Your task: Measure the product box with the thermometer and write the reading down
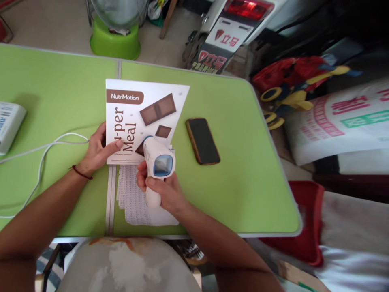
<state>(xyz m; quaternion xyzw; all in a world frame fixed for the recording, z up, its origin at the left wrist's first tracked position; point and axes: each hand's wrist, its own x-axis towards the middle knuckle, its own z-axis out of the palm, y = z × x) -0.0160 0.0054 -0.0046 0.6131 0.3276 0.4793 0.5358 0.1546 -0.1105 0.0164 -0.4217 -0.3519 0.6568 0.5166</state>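
Note:
My left hand (96, 151) grips the lower left edge of a white NutriMotion meal box (127, 86), its thumb lying on the front. Brown lettering and pictures of chocolate pieces cover the face that I see. In my right hand (169, 190) is a white gun-shaped infrared thermometer (148, 152) with a blue-rimmed screen, its handle wrapped by my fingers. The thermometer's head overlaps the lower right part of the box. Beneath both hands, printed paper sheets (133, 198) lie on the green table, partly hidden. A dark smartphone (203, 141) in a brown case rests to the right.
The green folding table (243, 182) has a metal edge and a centre seam. A white box-shaped object (10, 125) sits at the left, near white cables (42, 162). Beyond the table are a green stool (115, 42) and an electric scooter (226, 38); a red container (310, 219) stands right.

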